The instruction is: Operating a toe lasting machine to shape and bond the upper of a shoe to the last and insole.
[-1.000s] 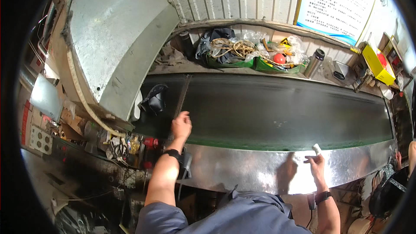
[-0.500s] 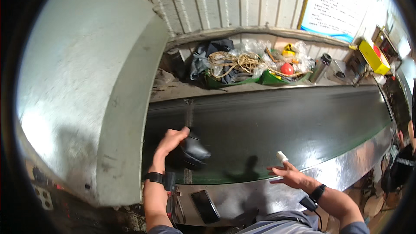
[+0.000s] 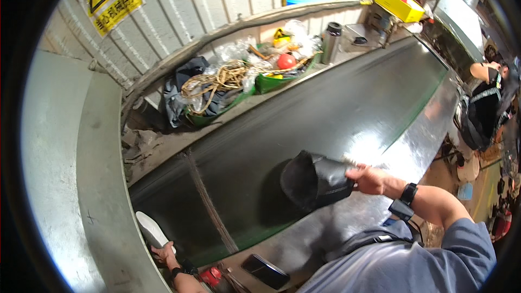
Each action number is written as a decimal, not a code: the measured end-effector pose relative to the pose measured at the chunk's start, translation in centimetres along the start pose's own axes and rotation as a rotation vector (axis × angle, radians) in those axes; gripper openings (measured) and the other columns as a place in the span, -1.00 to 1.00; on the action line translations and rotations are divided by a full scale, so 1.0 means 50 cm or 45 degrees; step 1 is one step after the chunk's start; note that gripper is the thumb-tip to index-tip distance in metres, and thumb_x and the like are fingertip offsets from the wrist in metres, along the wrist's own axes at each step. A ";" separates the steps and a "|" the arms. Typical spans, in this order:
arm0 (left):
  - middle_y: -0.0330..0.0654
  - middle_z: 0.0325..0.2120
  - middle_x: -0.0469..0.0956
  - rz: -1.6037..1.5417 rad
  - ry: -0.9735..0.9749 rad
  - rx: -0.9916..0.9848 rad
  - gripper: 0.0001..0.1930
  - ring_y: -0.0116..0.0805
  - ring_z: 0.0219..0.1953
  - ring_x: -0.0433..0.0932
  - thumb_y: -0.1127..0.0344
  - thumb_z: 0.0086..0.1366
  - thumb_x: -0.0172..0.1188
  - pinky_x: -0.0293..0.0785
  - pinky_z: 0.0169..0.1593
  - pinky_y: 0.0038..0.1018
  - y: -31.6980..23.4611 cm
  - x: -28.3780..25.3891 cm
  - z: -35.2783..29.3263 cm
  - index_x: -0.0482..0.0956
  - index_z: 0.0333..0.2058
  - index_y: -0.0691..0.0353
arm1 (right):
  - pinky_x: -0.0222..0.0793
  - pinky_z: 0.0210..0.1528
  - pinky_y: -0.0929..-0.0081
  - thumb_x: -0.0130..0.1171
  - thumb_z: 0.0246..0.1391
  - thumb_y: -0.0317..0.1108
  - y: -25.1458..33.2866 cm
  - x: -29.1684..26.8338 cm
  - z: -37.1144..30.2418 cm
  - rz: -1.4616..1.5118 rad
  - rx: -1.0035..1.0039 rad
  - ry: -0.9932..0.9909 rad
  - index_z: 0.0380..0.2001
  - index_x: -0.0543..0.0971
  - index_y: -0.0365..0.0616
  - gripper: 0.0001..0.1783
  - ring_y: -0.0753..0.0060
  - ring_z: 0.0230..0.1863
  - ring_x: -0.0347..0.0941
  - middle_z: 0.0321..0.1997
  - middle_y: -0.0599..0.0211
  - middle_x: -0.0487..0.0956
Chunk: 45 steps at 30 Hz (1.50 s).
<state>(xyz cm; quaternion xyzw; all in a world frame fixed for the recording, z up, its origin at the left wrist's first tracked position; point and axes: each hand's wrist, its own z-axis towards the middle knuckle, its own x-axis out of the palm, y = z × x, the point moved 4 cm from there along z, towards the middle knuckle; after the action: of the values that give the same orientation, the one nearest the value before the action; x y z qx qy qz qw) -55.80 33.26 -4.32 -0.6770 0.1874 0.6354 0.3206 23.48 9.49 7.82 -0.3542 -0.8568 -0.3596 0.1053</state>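
My right hand (image 3: 372, 179) grips a black leather shoe upper (image 3: 331, 182) by one end and holds it over the dark conveyor belt (image 3: 260, 152). The upper's wide opening faces left. A small blurred white piece (image 3: 350, 159) shows at that hand's fingers; whether it is worn or held is unclear. Far to the left, beside the pale metal housing (image 3: 97, 184), my left hand (image 3: 163, 252) is closed round the near end of a long white shoe-shaped piece (image 3: 152, 231), perhaps a last. That piece lies at the belt's left end.
A phone (image 3: 265, 271) lies on the metal ledge by my body. Green containers with rope (image 3: 217, 82) and plastic stand behind the belt, beside a flask (image 3: 331, 43). A yellow box (image 3: 399, 5) sits farther right. Another person (image 3: 485, 103) is at the right.
The view has swung right. The black upper, at my left hand before, is now in my right hand. My left hand has moved to the belt's left end and holds the white piece.
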 end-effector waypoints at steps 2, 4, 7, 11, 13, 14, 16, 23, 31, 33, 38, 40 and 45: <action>0.23 0.25 0.36 -0.554 0.297 0.012 0.26 0.22 0.28 0.37 0.17 -0.16 0.58 0.33 0.33 -0.07 0.025 0.008 -0.064 -0.06 0.49 -0.22 | 0.17 0.42 -0.05 0.31 0.21 -0.20 0.035 -0.050 -0.056 0.046 -0.057 0.196 0.22 0.49 -0.04 -0.47 0.20 0.24 0.48 0.15 0.26 0.61; 0.22 0.25 0.37 -0.350 0.301 -0.009 0.26 0.21 0.26 0.39 0.20 -0.18 0.59 0.33 0.32 -0.08 -0.020 -0.011 -0.125 -0.02 0.49 -0.14 | 0.14 0.41 -0.18 0.32 0.20 -0.17 0.029 -0.118 -0.102 0.455 0.172 0.278 0.25 0.45 -0.02 -0.42 0.12 0.30 0.43 0.23 0.19 0.56; 0.20 0.28 0.35 -0.528 0.459 0.268 0.20 0.19 0.32 0.33 0.18 -0.20 0.59 0.28 0.35 -0.09 -0.093 -0.063 -0.224 0.13 0.46 -0.23 | 0.06 0.33 -0.58 0.32 0.21 -0.16 -0.009 -0.165 -0.132 0.130 -0.053 0.226 0.36 0.29 0.14 -0.29 -0.01 0.41 0.28 0.40 0.21 0.37; 0.09 0.32 0.22 -0.101 0.066 0.990 -0.10 0.18 0.35 0.19 0.28 -0.23 0.47 0.25 0.29 0.08 -0.265 -0.256 -0.555 0.50 0.25 -0.23 | 0.28 0.26 -0.51 0.33 0.23 -0.19 -0.007 -0.266 -0.207 0.124 -0.154 0.296 0.38 0.27 0.11 -0.29 -0.03 0.41 0.27 0.41 0.20 0.34; 0.08 0.28 0.21 -0.186 -0.120 1.412 -0.30 0.21 0.33 0.19 0.37 -0.24 0.42 0.28 0.23 0.09 -0.336 -0.339 -0.772 0.63 0.05 -0.04 | 0.31 0.28 -0.45 0.35 0.22 -0.21 -0.022 -0.370 -0.207 0.090 -0.127 0.195 0.35 0.32 0.09 -0.32 -0.01 0.40 0.27 0.39 0.21 0.36; 0.07 0.27 0.22 -0.172 -0.076 1.506 -0.32 0.18 0.32 0.19 0.37 -0.27 0.42 0.25 0.29 0.03 -0.360 -0.353 -0.858 0.65 0.01 0.00 | 0.31 0.28 -0.45 0.35 0.22 -0.21 -0.020 -0.391 -0.210 0.081 -0.122 0.203 0.35 0.32 0.09 -0.32 -0.01 0.40 0.27 0.39 0.21 0.36; 0.08 0.27 0.21 -0.289 0.017 1.723 -0.35 0.19 0.32 0.17 0.32 -0.29 0.43 0.18 0.34 0.02 -0.384 -0.365 -1.024 0.65 -0.04 0.02 | 0.32 0.27 -0.44 0.34 0.22 -0.26 -0.021 -0.428 -0.229 -0.043 -0.069 0.223 0.33 0.34 0.04 -0.34 -0.02 0.40 0.26 0.37 0.20 0.38; -0.18 0.15 0.36 -0.565 -0.190 2.510 -0.64 -0.21 0.27 0.25 0.32 0.02 0.25 0.16 0.32 -0.09 -0.361 -0.284 -1.499 0.57 -0.14 -0.15 | 0.42 0.20 -0.24 0.00 0.40 0.10 -0.046 -0.625 -0.214 0.319 -0.043 0.131 0.26 0.39 -0.14 -0.39 -0.01 0.31 0.37 0.38 0.06 0.37; -0.14 0.03 0.56 -0.829 1.292 1.968 -0.61 -0.25 0.19 0.41 -0.04 0.15 0.40 0.24 0.34 -0.14 -0.405 -0.232 -1.619 0.70 -0.10 -0.02 | 0.46 0.11 0.27 0.23 0.29 0.00 0.036 -0.536 -0.349 -0.093 -0.559 -0.226 0.16 0.51 -0.21 -0.44 0.32 0.06 0.52 0.06 0.28 0.61; -0.15 -0.11 0.66 -1.424 1.929 0.524 -0.59 -0.27 -0.01 0.58 -0.07 0.24 0.38 0.45 0.16 -0.25 -0.449 -0.211 -1.532 0.69 -0.13 0.14 | 0.50 0.03 0.49 0.29 0.23 -0.31 0.049 -0.528 -0.416 -0.762 -0.827 -0.110 0.06 0.58 -0.27 -0.62 0.39 -0.09 0.60 -0.07 0.31 0.69; -0.09 -0.19 0.71 -1.204 1.949 -0.140 -0.61 -0.24 -0.21 0.69 0.10 0.39 0.30 0.63 -0.05 -0.25 -0.477 -0.149 -1.408 0.65 -0.05 0.34 | 0.54 0.13 0.15 0.62 -0.20 -0.37 -0.089 -0.418 -0.461 -1.613 -1.665 0.451 0.07 0.59 -0.20 -0.31 0.01 -0.14 0.61 -0.25 0.20 0.63; -0.10 -0.24 0.71 -1.131 1.837 -0.036 -0.62 -0.31 -0.24 0.67 0.10 0.41 0.28 0.61 -0.09 -0.34 -0.472 -0.097 -1.394 0.67 -0.07 0.37 | 0.51 0.12 0.13 0.61 -0.22 -0.40 -0.165 -0.434 -0.437 -1.871 -1.876 0.477 0.02 0.58 -0.29 -0.34 0.00 0.05 0.55 -0.01 0.06 0.59; -0.21 -0.36 0.72 -0.930 1.052 0.538 -0.60 -0.46 -0.28 0.61 0.03 0.33 0.35 0.49 -0.14 -0.43 -0.509 -0.029 -1.331 0.75 -0.24 0.34 | 0.20 0.44 0.09 0.72 -0.32 -0.30 -0.183 -0.389 -0.363 -1.206 -1.605 0.133 0.40 0.20 -0.31 0.23 -0.11 0.45 0.17 0.46 -0.02 0.17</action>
<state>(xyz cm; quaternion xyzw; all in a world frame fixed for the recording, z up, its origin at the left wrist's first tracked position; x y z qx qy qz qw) 10.10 6.73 1.21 -0.8106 0.1741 0.1164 0.5469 30.04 -17.85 7.43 0.0730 -0.5449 -0.8002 -0.2395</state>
